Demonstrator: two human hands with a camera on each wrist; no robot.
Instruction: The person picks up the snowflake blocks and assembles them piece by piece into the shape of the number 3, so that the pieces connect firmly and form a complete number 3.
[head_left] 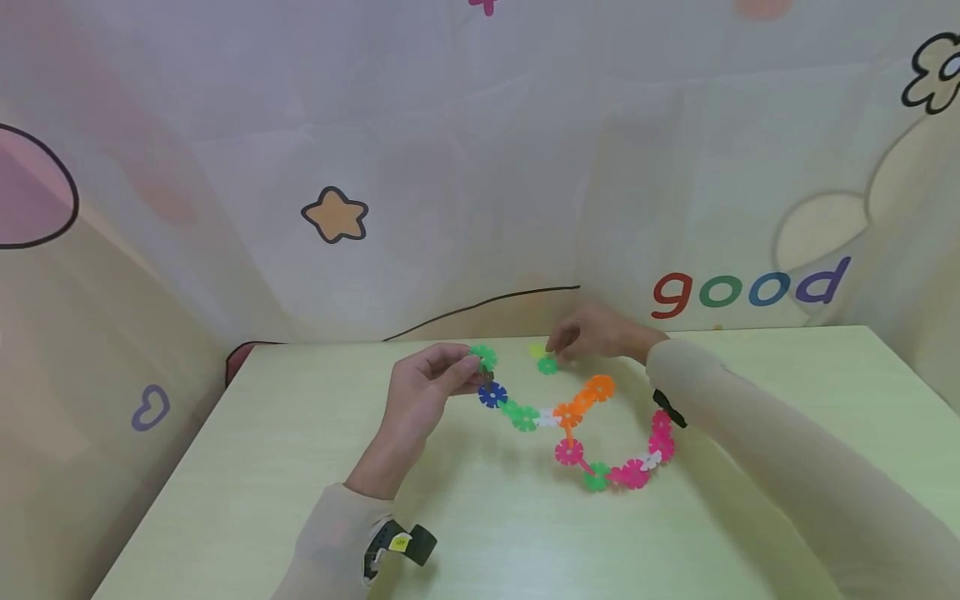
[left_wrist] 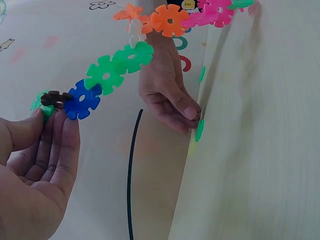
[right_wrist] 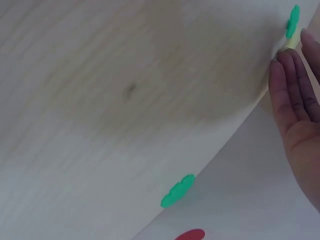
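A chain of linked snowflake discs hangs from my left hand [head_left: 431,387], which pinches its end between thumb and fingers. At that end are a green disc [head_left: 485,357], a brown disc [left_wrist: 56,99] and a blue disc [head_left: 492,395]. Green, white, orange and pink discs [head_left: 568,452] follow, curving over the table toward the right sleeve. My right hand [head_left: 592,333] reaches to the table's back edge, fingers nearly straight in the right wrist view. Its fingertips are at a yellow disc [head_left: 537,351], largely hidden there, beside a loose green disc [head_left: 547,366]. The thumb stands apart from the fingers.
Another green disc [right_wrist: 178,191] lies near the table's back edge, under the right forearm. The pale wooden table [head_left: 262,500] meets a printed cloth backdrop [head_left: 465,208] behind and at the sides. Black straps [head_left: 401,546] circle both wrists.
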